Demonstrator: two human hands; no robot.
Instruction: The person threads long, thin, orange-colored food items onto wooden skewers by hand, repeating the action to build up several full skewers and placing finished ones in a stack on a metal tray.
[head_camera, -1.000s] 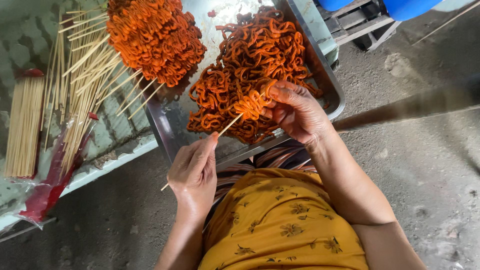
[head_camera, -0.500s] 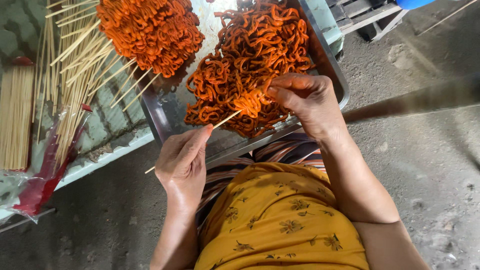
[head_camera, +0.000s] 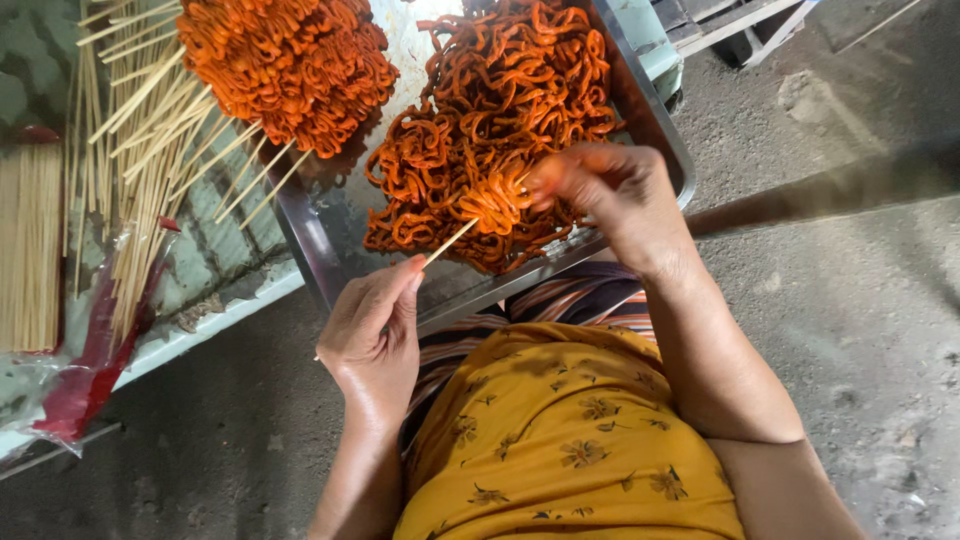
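Skewer (head_camera: 445, 243) looks thin and snappy, left hand (head_camera: 375, 340) fingers pinched shut on its lower end, right hand (head_camera: 600, 195) fingers closed on soft, greasy-looking orange strips (head_camera: 495, 200) over the metal tray (head_camera: 655, 130).

Pile of finished orange skewered strips (head_camera: 285, 70) upper left. Loose bamboo sticks (head_camera: 150, 150) fanned beside it. Bundle of bare sticks (head_camera: 30, 245) far left, red plastic wrapper (head_camera: 85, 375) below. Grey concrete floor (head_camera: 860, 300) right.
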